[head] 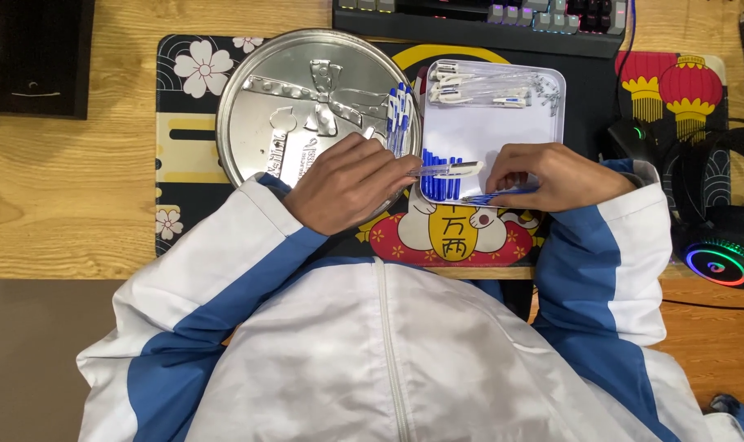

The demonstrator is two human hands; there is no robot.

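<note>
My left hand (347,182) rests over the lower right edge of a round silver metal tray (266,106) and pinches a clear pen barrel (450,169) that points right over a white rectangular tray (503,131). My right hand (552,176) lies on the white tray's lower right corner with its fingers closed on a thin blue pen refill (495,196). Several blue pen parts (440,182) lie in a row at the white tray's lower left. More clear pen pieces (486,86) sit along its top edge. Blue-capped pens (398,115) lie at the round tray's right side.
A patterned desk mat (180,131) covers the wooden desk (61,188). A keyboard (478,16) lies at the top, a mouse (634,139) and black headphones (720,237) with coloured lights at the right. A dark box (32,57) sits at the top left.
</note>
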